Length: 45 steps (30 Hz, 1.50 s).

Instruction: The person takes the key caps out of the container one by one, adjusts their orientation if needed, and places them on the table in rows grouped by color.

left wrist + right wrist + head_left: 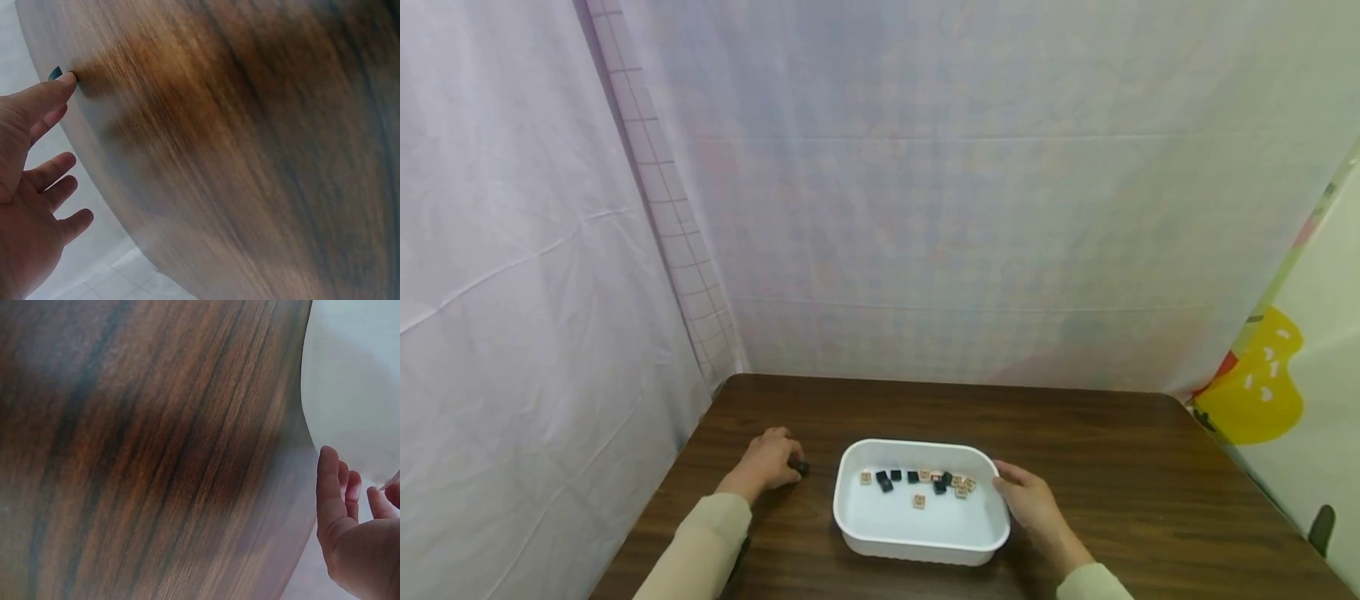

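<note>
My left hand [767, 461] is low over the table, left of the white plastic tray [917, 552]. Between its thumb and forefinger it pinches a small black block [803, 468]. In the left wrist view only a corner of that black block [55, 73] shows past the thumb tip, and the other fingers are spread apart. On the tray's right side, my right hand [1032, 502] grips the rim, fingers along the outer wall, as the right wrist view also shows. Several small black blocks [913, 477] and light wooden tiles [919, 501] with dark markings lie inside the tray, mostly toward its far side.
The dark brown wooden table [1112, 475] spreads out around the tray, with rounded far corners. Behind it hangs a pale patterned curtain [940, 208], and a white sheet [512, 292] hangs along the left. A yellow figure [1262, 383] shows on the right-hand covering.
</note>
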{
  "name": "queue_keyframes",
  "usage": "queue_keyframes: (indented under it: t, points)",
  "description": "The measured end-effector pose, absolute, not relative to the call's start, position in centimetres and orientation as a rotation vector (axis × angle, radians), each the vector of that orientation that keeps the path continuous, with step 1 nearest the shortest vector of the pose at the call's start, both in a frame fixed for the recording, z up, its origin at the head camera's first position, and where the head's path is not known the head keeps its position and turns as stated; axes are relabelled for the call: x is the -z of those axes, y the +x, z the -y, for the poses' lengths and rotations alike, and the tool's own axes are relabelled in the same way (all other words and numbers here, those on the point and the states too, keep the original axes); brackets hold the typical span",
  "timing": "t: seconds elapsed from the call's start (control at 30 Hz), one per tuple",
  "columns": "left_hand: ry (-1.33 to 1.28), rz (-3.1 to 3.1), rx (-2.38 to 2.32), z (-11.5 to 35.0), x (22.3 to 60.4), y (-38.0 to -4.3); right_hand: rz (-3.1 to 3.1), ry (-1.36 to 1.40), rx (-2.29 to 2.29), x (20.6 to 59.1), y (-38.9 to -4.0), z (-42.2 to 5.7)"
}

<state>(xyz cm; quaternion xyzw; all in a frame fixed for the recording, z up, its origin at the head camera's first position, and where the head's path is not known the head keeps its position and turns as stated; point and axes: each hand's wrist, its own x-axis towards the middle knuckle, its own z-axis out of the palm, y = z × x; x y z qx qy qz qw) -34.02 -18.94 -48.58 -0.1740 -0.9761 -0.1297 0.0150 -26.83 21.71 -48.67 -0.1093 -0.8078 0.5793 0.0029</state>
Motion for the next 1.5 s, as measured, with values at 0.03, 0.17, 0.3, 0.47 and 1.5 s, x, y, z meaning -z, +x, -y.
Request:
queue_keyframes:
  t: [0.03,0.17,0.3,0.47,1.5]
  points:
    - [-0.543,3.035,0.404,19.0,48.6,-34.0,2.534,-0.341,-1.813,48.7,-26.8,-21.7]
    - [-0.545,3.023,0.414,18.9,48.3,-33.8,2.540,-0.323,-1.796,48.7,-26.8,-21.7]
    - [-0.547,2.970,0.447,18.4,47.9,-33.7,2.545,-0.337,-1.791,48.7,-26.9,-21.7]
    - [-0.570,2.845,0.577,16.9,47.1,-33.5,2.555,-0.344,-1.788,48.6,-26.8,-21.6]
    - [-0.749,2.888,0.063,6.2,47.7,-31.6,2.562,-0.294,-1.702,48.4,-26.8,-21.6]
